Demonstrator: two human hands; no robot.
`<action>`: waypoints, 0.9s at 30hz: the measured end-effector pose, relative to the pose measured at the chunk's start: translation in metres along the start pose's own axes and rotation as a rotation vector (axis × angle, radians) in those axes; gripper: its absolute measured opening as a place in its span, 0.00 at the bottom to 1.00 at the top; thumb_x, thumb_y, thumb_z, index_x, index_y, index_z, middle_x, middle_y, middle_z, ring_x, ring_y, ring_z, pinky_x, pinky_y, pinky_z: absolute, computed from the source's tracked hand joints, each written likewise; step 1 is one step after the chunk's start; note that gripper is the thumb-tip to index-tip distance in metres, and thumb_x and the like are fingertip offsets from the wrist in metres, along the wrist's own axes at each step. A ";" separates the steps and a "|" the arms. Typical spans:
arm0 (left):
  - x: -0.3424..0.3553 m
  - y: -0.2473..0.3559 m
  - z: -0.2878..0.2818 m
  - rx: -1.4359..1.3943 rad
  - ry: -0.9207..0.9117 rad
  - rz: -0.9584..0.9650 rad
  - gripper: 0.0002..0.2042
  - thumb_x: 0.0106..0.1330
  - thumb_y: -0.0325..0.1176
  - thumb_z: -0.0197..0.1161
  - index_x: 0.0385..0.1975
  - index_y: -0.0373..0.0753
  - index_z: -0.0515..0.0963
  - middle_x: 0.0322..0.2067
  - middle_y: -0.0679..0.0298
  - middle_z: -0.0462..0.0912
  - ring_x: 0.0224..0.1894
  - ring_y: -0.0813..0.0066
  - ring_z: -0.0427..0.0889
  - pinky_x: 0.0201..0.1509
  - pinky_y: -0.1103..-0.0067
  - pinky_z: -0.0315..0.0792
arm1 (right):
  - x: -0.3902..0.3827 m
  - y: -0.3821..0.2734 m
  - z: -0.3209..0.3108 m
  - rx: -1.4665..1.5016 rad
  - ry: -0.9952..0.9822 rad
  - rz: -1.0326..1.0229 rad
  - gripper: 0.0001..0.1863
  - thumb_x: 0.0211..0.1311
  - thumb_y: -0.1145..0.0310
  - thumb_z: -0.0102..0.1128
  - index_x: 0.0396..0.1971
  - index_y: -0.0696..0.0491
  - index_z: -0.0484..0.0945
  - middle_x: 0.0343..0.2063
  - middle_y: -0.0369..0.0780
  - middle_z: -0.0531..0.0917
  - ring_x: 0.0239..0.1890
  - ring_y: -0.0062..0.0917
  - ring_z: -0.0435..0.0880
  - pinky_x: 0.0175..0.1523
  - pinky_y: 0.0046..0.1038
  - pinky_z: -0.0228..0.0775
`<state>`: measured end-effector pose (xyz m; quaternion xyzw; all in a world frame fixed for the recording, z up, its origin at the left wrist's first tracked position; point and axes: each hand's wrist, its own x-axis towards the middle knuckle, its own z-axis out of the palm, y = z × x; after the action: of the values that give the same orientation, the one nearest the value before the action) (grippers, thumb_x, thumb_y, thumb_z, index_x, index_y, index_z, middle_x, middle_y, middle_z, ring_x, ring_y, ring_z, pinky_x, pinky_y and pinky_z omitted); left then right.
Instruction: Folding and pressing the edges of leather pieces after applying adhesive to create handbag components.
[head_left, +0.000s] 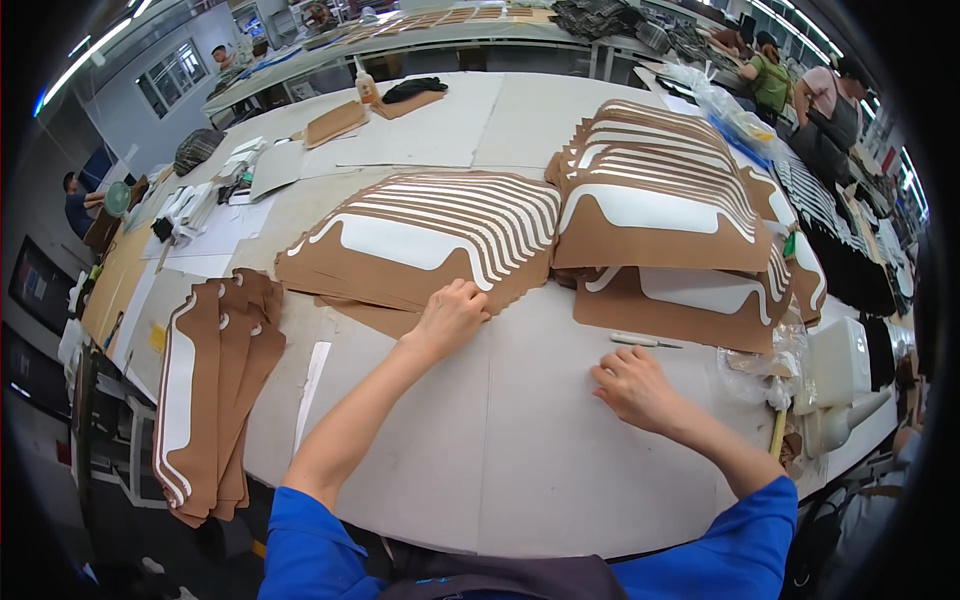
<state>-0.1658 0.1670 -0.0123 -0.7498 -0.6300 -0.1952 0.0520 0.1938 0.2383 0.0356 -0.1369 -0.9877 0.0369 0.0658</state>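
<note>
My left hand [455, 312] is at the lower right corner of a fanned middle stack of brown pieces with white shaped overlays [390, 250], its fingers curled onto the edge of a brown piece. My right hand [628, 382] is low over the pale work surface [540, 430], fingers loosely bent and apart, nothing visible in them. Just beyond it lies a slim light-handled pointed tool [650, 340]. More fanned stacks of the pieces [655, 225] lie to the right, and long overlapping pieces [200, 390] hang at the left edge.
A glue bottle [365, 88] and brown bundles [332, 125] stand at the back. White stacks [185, 215] lie left. A white container [840, 365], plastic bags [780, 365] and dark striped material [830, 230] crowd the right. Several co-workers [770, 85] work at surrounding tables.
</note>
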 end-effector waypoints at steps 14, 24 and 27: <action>0.014 0.019 0.007 0.072 -0.020 -0.166 0.09 0.63 0.34 0.70 0.33 0.35 0.81 0.36 0.55 0.83 0.43 0.55 0.84 0.43 0.59 0.81 | 0.170 0.028 0.082 0.290 0.259 -0.087 0.10 0.63 0.80 0.63 0.42 0.56 0.87 0.50 0.35 0.85 0.52 0.34 0.79 0.58 0.36 0.75; 0.028 0.010 0.001 -0.030 -0.029 -0.415 0.06 0.59 0.34 0.68 0.31 0.40 0.88 0.32 0.58 0.88 0.37 0.55 0.89 0.44 0.61 0.81 | 0.161 0.016 0.108 0.358 0.543 -0.074 0.13 0.57 0.82 0.62 0.41 0.54 0.87 0.46 0.34 0.86 0.52 0.33 0.79 0.58 0.37 0.69; 0.028 0.011 0.005 -0.049 0.020 -0.468 0.07 0.59 0.34 0.67 0.29 0.41 0.89 0.28 0.55 0.89 0.34 0.54 0.90 0.42 0.61 0.82 | 0.158 0.014 0.109 0.328 0.526 -0.035 0.16 0.56 0.83 0.63 0.44 0.53 0.86 0.46 0.35 0.86 0.52 0.33 0.79 0.58 0.36 0.68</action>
<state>-0.1504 0.1922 -0.0049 -0.5823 -0.7813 -0.2244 -0.0067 0.0319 0.2895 -0.0542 -0.1124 -0.9199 0.1582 0.3408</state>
